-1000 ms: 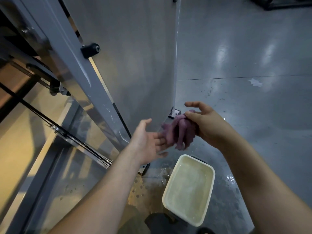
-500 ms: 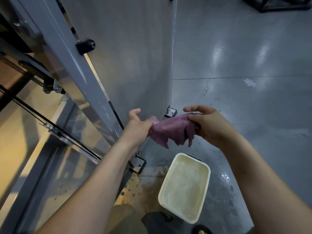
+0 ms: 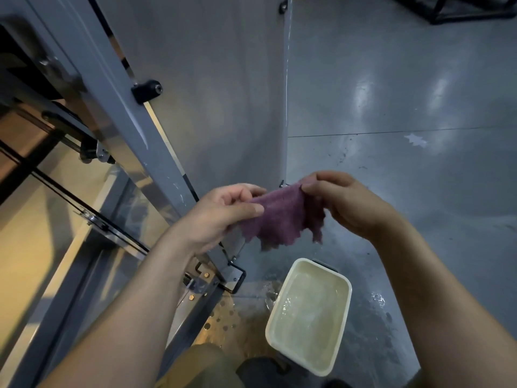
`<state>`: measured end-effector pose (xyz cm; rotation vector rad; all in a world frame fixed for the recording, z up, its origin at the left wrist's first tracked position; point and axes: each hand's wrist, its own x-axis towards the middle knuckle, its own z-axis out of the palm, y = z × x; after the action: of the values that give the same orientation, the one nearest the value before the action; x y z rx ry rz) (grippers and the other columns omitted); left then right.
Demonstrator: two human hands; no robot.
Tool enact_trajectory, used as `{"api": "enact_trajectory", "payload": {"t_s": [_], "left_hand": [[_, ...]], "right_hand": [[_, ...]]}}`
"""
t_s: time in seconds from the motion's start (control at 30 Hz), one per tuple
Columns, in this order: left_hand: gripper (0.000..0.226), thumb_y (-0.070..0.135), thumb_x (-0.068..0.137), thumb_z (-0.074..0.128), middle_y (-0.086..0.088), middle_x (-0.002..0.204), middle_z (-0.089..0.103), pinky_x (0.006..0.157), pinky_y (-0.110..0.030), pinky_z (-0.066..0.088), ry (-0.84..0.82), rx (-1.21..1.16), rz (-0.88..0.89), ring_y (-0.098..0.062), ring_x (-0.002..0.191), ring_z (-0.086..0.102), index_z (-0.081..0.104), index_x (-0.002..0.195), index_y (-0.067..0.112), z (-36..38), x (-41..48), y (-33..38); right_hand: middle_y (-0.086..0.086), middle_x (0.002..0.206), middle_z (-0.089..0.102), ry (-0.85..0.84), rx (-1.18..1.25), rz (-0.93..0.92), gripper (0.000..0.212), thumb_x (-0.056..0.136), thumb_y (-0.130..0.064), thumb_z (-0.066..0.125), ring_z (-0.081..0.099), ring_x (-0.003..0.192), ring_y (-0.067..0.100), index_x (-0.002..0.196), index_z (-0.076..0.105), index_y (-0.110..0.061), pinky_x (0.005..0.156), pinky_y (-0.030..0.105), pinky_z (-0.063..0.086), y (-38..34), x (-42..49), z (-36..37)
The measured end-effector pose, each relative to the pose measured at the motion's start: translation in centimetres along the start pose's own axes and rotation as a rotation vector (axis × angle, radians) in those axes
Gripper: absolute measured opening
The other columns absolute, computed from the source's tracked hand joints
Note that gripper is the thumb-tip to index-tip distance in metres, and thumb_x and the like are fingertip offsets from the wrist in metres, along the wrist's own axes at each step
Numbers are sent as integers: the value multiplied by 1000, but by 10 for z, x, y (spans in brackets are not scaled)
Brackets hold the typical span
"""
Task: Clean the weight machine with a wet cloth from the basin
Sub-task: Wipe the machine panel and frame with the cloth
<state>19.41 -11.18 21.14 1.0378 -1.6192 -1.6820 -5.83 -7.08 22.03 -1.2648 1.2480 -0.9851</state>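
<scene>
Although the grey weight machine [image 3: 134,130] at left appears not yet wiped, the left hand [image 3: 221,214] pinches one edge of the purple cloth [image 3: 279,217], held spread in the air above the water-filled basin [image 3: 270,320] on the near floor [image 3: 419,177], and the right hand [image 3: 352,205] pinches the opposite edge. Wetting seems done; wiping the whole machine remains.

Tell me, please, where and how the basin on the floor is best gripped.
Free the left hand and right hand of the cloth first. Grip the basin at its two short ends, where dark tabs stick out, coming from above. It is oblong, open and holds water, so a two-ended hold should keep it level.
</scene>
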Motion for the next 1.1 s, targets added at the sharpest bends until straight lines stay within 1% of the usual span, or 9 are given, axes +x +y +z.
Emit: {"api": "enact_trajectory", "payload": {"t_s": [0.1,0.23,0.4,0.53,0.67,0.77,0.83,0.97,1.1], "left_hand": [[28,17,75,72,-14,87,63,55,-26,53,-153,-461,-151,-18,63,62,59,97,6,7,-2,12],[29,31,85,65,-12,89,69,63,-31,52,-169,-220,-296,-22,68,64,72,104,10,17,12,22],[6,16,87,69,-9,82,68,54,-26,46,-50,-185,-129,-17,65,63,72,92,17,17,18,19],[10,11,102,58,-7,86,71,62,-23,53,50,-153,-57,-15,74,66,67,102,10,15,19,18],[11,22,100,61,-11,94,69,78,-34,49,144,-78,15,-24,87,62,66,104,13,11,17,14],[8,17,105,55,-6,91,72,80,-36,49,230,-128,71,-19,84,65,62,105,13,10,14,15],[11,13,108,48,-5,88,74,77,-35,51,247,-154,95,-17,79,67,59,105,15,9,11,15],[7,14,107,52,-8,85,75,74,-37,52,309,-66,110,-19,72,67,53,110,19,1,10,9],[40,9,104,58,-9,93,79,81,-35,55,301,56,79,-21,82,69,39,134,27,-8,10,4]], "right_hand": [[5,73,50,-66,241,31,15,105,-18,55,45,59,14,102,57,-4,48,21,34,-13,-2,7],[9,76,56,-44,36,81,22,106,-28,56,48,51,18,114,59,-8,38,24,36,-19,-2,10],[3,84,62,12,232,215,34,103,-31,59,54,67,18,135,51,-22,58,28,44,0,-1,9],[-8,103,63,290,-17,40,28,102,-38,60,64,84,-8,121,58,-17,84,26,51,17,2,19],[-7,84,65,240,-47,-23,35,101,-48,57,61,79,6,98,62,-14,83,27,50,23,10,31],[4,96,74,214,118,248,57,101,-66,36,64,89,19,110,65,-17,89,39,49,30,27,43],[9,102,74,97,373,337,55,103,-63,36,64,86,20,119,65,-19,82,37,47,32,33,55],[1,95,70,116,576,83,56,82,-34,71,66,77,11,133,49,-28,68,24,50,36,44,64],[1,110,72,52,269,-72,58,75,-13,76,70,100,12,129,61,-30,94,31,56,43,44,56]]}}
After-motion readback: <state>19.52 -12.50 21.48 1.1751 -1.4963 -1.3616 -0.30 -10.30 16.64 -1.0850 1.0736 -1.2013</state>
